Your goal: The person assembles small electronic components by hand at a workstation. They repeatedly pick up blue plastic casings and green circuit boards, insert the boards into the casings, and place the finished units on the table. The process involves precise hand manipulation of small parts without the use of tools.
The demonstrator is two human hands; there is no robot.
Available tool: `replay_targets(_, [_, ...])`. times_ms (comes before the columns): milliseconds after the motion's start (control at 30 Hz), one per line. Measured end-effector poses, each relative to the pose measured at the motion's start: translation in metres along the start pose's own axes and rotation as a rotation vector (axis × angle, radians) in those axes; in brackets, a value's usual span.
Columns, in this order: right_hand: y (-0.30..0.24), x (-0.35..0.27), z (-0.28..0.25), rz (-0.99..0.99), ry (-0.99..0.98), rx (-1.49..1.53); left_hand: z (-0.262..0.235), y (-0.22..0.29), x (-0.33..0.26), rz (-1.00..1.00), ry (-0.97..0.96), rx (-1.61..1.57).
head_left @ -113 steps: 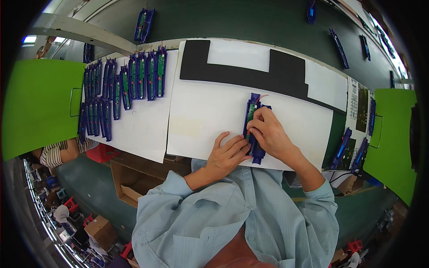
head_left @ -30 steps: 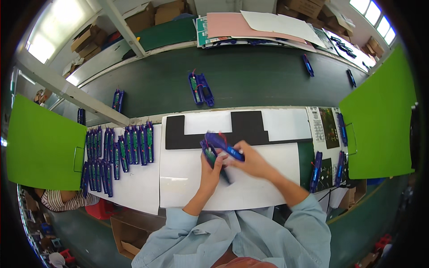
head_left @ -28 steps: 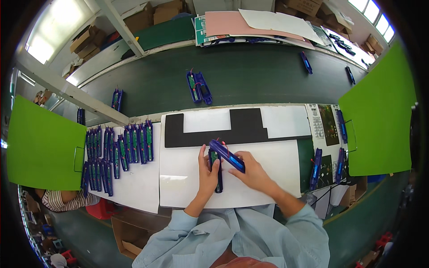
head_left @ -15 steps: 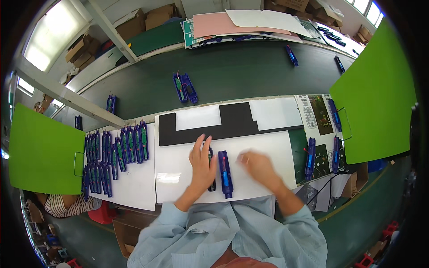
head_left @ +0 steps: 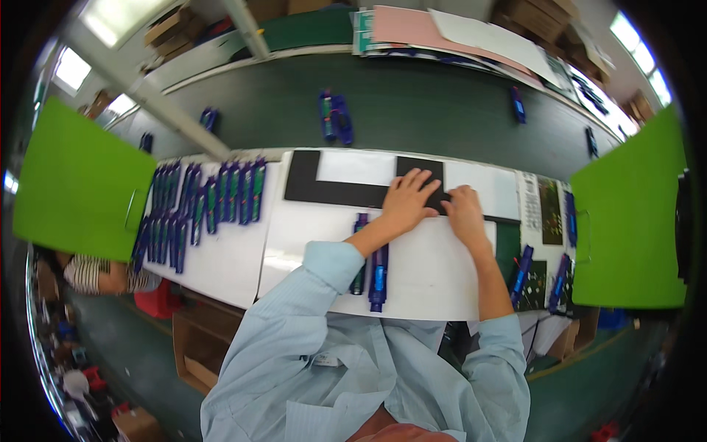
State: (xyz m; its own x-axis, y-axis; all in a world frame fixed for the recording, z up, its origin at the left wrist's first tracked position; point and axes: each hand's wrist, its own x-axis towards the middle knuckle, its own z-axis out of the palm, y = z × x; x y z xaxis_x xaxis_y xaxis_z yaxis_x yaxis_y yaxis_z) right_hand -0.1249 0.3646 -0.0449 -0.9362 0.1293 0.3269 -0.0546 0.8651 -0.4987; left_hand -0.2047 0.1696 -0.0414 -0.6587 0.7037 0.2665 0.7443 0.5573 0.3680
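Board (head_left: pixel 346 194), matte black & flat, lies along far part of table (head_left: pixel 507 254): long strip w/ tab at left end, wider block right of middle, thin strip running on right. Left hand (head_left: pixel 409 200) rests palm down on block, fingers spread, nothing visible in it. Right hand (head_left: pixel 465 215) is just beside, fingers bent by block's right edge; can't tell if gripping.

Qty: 1 black board; 2 blue half-shells side by side, nearer, partly under left forearm: left half-shell (head_left: pixel 358 278) w/ green strip, right half-shell (head_left: pixel 379 278) w/ lighter-blue insert. 3 right-side shells (head_left: pixel 522 274); left cluster (head_left: pixel 233 193) approx. 17, overlapping, exact no. unclear; 5 far shells (head_left: pixel 518 104) on dark green surface (head_left: pixel 427 103), incl. 1 opened pair. 2 panels: left panel (head_left: pixel 81 180), right panel (head_left: pixel 626 236), both bright green.

Materials: shells long, narrow, plastic-looking; board square-cornered, foam-like; white sheet (head_left: pixel 442 283) smooth.
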Motion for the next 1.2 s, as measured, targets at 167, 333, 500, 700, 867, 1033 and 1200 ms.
replay_targets(167, [0.023, 0.007, -0.004, 0.139, -0.062, 0.283, 0.005, 0.004, 0.0, 0.03, 0.044, -0.01])
replay_targets(333, [0.014, 0.003, -0.001, 0.117, -0.057, 0.247, 0.004, 0.003, -0.007, -0.001, 0.016, -0.037])
replay_targets(500, [0.007, -0.003, -0.007, 0.123, -0.073, 0.244, 0.005, 0.006, -0.012, 0.002, 0.02, -0.04])
replay_targets(700, [0.004, -0.008, -0.01, 0.119, -0.005, 0.241, 0.004, 0.008, -0.008, 0.001, 0.008, -0.027])
replay_targets(867, [-0.025, -0.017, -0.022, 0.241, 0.045, 0.43, -0.002, -0.004, -0.014, 0.013, 0.017, -0.125])
replay_targets(1033, [-0.079, -0.06, -0.042, 0.45, -0.244, 0.99, -0.093, 0.024, -0.091, -0.039, 0.387, -0.318])
replay_targets(1200, [-0.131, -0.088, -0.018, 0.448, -0.571, 0.919, -0.106, 0.057, -0.225, -0.029, 0.253, -0.171])
